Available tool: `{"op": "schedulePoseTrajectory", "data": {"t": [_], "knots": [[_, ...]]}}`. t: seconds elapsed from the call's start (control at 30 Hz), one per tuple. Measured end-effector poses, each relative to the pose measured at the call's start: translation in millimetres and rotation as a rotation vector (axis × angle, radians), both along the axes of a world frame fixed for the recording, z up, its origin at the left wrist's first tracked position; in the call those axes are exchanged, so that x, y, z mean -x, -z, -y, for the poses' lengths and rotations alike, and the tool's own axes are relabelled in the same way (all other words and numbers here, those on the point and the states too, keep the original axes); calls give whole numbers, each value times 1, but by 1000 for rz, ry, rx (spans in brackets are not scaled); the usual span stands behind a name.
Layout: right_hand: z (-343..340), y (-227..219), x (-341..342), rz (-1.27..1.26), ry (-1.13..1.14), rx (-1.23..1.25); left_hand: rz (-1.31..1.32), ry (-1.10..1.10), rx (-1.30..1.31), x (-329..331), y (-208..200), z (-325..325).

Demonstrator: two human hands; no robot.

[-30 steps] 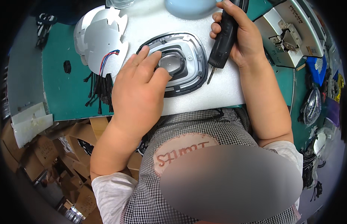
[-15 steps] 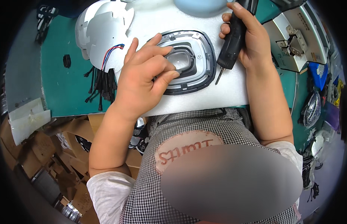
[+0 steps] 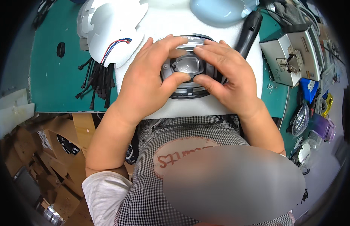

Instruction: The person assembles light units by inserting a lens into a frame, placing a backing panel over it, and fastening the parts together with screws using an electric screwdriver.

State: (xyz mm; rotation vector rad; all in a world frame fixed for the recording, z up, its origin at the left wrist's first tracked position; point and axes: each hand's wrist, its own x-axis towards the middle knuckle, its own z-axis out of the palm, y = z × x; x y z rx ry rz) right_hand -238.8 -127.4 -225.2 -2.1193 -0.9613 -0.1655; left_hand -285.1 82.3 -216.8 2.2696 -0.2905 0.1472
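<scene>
An oval grey-and-black housing [image 3: 187, 92] lies flat on a white foam pad [image 3: 163, 110] in front of me. At its middle is a clear, rounded lens [image 3: 189, 64] in a dark frame. My left hand [image 3: 144, 81] curves round the left side of that frame, with thumb at the near edge and fingers at the far edge. From the right, my right hand [image 3: 237, 77] grips it likewise, the two thumb tips close together. Fingers cover much of the housing's sides. Beyond my right hand, a black electric screwdriver [image 3: 250, 32] rests on the pad, its lower end hidden.
White shells [image 3: 114, 28] with thin coloured wires and a bundle of black cables [image 3: 95, 81] lie at left. A glossy light-blue shell [image 3: 216, 11] sits at the back. On the right stand a silver box-shaped device [image 3: 274, 56], loose screws [image 3: 271, 89] and a blue tray [image 3: 309, 88].
My right hand has let go of the screwdriver, which now lies on the pad, and has come to the housing. My left hand has spread round the lens frame.
</scene>
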Motion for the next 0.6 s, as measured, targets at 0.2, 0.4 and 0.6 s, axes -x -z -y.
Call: {"op": "schedulePoseTrajectory", "data": {"t": [0.2,0.4,0.6], "knots": [[-3,3,0,-47,19,21,88,34,-14,-5,14,-12],[-7,1,-1,-99,58,37,-48,29,259,-6,24,-13],[-10,-6,0,-213,101,72,20,84,171,-9,26,-14]]}}
